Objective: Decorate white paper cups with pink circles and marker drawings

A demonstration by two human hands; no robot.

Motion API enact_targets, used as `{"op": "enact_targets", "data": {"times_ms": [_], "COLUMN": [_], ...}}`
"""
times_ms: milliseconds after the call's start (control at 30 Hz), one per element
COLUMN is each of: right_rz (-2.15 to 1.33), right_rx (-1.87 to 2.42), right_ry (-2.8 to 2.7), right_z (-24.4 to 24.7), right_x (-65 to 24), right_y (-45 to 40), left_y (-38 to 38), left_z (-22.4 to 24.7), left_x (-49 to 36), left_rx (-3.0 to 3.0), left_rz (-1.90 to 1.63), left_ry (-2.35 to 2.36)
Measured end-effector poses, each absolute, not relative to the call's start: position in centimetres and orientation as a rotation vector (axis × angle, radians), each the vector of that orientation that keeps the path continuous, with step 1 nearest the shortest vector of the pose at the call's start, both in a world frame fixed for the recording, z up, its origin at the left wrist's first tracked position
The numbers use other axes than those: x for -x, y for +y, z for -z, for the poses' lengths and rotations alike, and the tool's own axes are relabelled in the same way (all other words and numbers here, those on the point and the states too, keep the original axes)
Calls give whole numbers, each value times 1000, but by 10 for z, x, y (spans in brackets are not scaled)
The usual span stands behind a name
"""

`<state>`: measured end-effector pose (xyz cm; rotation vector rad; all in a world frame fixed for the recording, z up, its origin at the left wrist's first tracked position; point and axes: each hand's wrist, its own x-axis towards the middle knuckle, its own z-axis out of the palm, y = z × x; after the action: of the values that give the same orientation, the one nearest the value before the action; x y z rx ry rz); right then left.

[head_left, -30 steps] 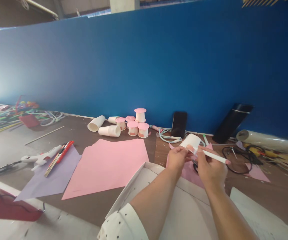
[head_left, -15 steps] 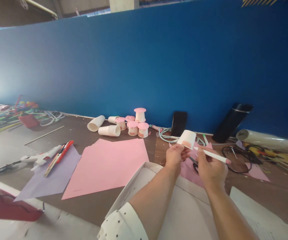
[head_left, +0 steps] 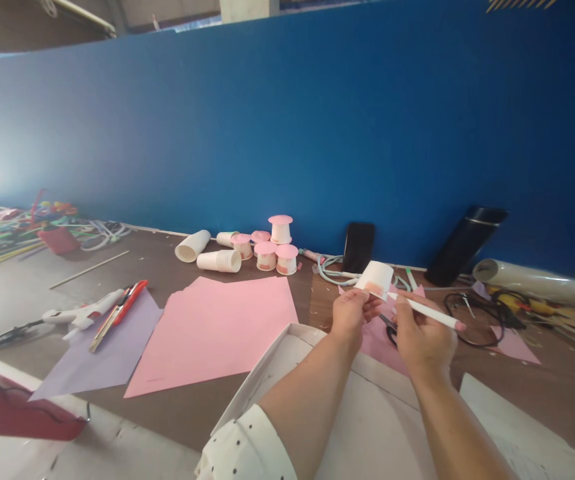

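Note:
A white paper cup, turned bottom up, is pinched at its rim by the fingers of my left hand. A peach-coloured patch marks the cup's side near the rim. My right hand is closed around a white marker pen with a pink end. Its tip points at the cup's patch; whether it touches, I cannot tell. Beneath my hands lie pink paper and partly hidden scissors. Farther back stand several small cups with pink discs on top.
Pink sheets and a purple sheet lie left, with a red utility knife and a glue gun. White cups lie at the back. A phone and black bottle lean against the blue partition.
Both hands hold the cup and marker pen in nearly the same place. The whole view has shifted very slightly.

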<state>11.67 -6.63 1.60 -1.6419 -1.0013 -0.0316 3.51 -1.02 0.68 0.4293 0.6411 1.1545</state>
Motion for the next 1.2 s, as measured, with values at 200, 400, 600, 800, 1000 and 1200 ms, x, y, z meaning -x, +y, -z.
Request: {"op": "enact_targets", "data": {"times_ms": [200,400,600,800,1000,1200], "right_rz": [73,60,40,26,69,52], "right_rx": [1652,1661,1708,1749,1692,1702], "right_ry": [-1065,-1025,-1034,-1022,-1056,-1044], "right_z": [-10,-12,-13,-15,-11,-11], "right_x": [-122,-120,-121,-121,-122,-122], "right_y": [-64,-64,-65,-67,-66,-65], "left_y": [-12,-12,-12,-11,-12,-12], "left_z": [-9,-7,-7,-7,-6,-8], "left_x": [-36,-36,-35,-35,-35,-35], "left_rx": [-463,-495,-477,-470,-484,-484], "left_rz": [-1138,-1129,-1141,-1144,-1138,-1134], "left_ry": [658,652,646,658,664,671]}}
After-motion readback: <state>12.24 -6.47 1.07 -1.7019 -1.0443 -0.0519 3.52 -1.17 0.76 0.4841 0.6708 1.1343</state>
